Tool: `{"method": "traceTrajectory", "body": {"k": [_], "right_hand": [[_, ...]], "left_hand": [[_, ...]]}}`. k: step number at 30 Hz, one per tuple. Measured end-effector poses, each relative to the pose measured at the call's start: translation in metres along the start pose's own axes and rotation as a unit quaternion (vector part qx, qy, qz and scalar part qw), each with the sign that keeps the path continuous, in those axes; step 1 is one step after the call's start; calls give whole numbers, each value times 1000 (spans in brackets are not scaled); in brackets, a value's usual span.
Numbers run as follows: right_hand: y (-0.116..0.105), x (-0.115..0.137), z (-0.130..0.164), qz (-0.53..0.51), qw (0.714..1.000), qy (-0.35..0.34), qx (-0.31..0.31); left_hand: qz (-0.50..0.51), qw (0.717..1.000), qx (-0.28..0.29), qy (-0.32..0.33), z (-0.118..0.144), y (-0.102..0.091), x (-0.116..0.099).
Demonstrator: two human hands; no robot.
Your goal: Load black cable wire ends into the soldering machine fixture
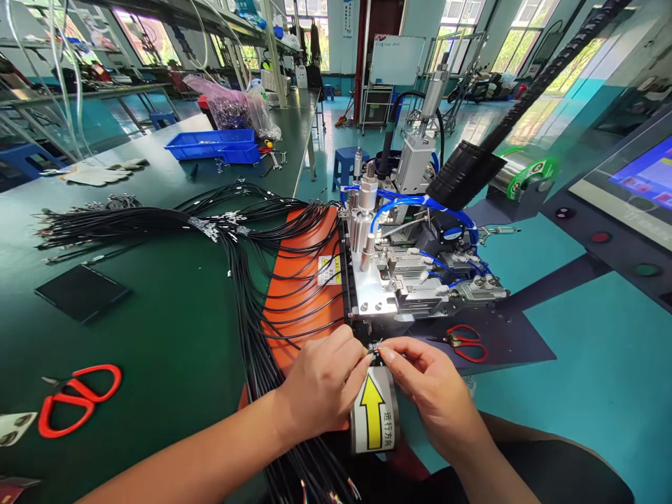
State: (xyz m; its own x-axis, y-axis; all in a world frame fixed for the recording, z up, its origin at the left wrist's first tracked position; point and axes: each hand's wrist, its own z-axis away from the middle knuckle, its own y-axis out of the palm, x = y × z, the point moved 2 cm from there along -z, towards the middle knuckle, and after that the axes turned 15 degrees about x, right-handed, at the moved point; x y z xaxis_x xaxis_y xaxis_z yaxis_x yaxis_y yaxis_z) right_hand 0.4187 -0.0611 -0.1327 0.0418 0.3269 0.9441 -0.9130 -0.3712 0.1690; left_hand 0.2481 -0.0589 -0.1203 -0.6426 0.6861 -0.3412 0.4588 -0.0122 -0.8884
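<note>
My left hand (326, 374) is closed, thumb and forefinger pinched at the near end of the machine, on what looks like the end of a black cable. Facing it, my right hand (433, 388) pinches the thin wire ends at the same spot; the fingers hide most of them. Just below the fingertips is a metal drum (358, 427) with a yellow arrow label (372, 413). Beyond my hands stands the machine (378, 280), with metal cylinders and blue air tubes. Black cables (241, 294) run from the bench across an orange cover (302, 280) to its left side.
Red-handled cutters (81, 402) lie on the green bench (173, 343) at left, near a dark flat plate (82, 292). Another red-handled pair (465, 343) rests right of the machine. A blue bin (213, 145) sits farther back. A control panel (619, 217) juts in at right, beside a solder spool (525, 171).
</note>
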Motion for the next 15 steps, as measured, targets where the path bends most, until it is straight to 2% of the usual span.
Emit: {"method": "traceTrajectory", "body": {"k": [6, 15], "right_hand": [[1, -4, 0, -40, 999, 4, 6], [2, -6, -2, -124, 991, 27, 29]], "left_hand": [[19, 999, 4, -32, 2, 3, 1], [16, 1000, 1, -15, 1, -1, 0]]}}
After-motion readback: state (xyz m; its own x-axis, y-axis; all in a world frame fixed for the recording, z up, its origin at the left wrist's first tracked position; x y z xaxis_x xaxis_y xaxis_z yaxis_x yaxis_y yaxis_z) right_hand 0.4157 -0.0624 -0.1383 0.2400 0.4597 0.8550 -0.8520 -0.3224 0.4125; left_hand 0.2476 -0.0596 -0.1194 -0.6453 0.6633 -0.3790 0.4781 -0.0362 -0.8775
